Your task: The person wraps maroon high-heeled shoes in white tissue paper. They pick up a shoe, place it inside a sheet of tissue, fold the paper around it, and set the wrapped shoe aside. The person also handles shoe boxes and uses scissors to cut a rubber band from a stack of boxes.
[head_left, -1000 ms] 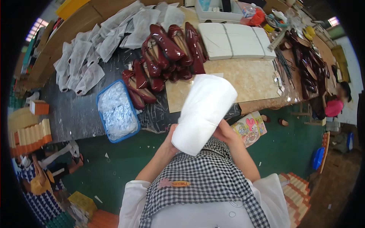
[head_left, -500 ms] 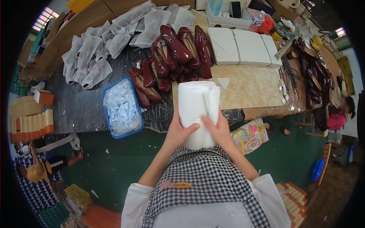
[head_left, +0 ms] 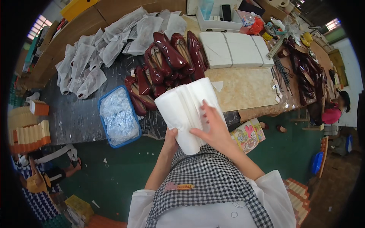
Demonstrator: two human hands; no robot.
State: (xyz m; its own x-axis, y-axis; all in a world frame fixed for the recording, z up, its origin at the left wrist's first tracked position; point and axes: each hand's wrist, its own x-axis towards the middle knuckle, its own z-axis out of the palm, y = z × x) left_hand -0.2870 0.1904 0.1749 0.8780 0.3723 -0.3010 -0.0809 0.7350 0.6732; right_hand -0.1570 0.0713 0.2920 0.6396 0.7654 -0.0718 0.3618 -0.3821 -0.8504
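In front of my apron is a loosely rolled bundle of thin white sheets (head_left: pixel 182 108), tilted and partly spread, with folds running down its middle. My left hand (head_left: pixel 170 140) is closed round its lower left edge, thumb on top and fingers hidden beneath. My right hand (head_left: pixel 215 127) lies over the right part of the bundle, its fingers apart and stretched across the white surface. Just beyond the bundle, dark red patent shoes (head_left: pixel 167 53) are heaped on the table. A blue basket (head_left: pixel 140 127) holding clear plastic packets stands left of my hands.
White translucent bags (head_left: pixel 87 60) lie at the back left. A tied white stack (head_left: pixel 235 49) sits behind a beige board (head_left: pixel 247 87). More dark shoes (head_left: pixel 304 72) are at the right. A white bin (head_left: pixel 216 24) stands far back. People sit at both sides.
The white bundle has tilted left and spread wider. My right hand has come off its side edge onto the top, fingers opening. The table view has shifted slightly left and downward.
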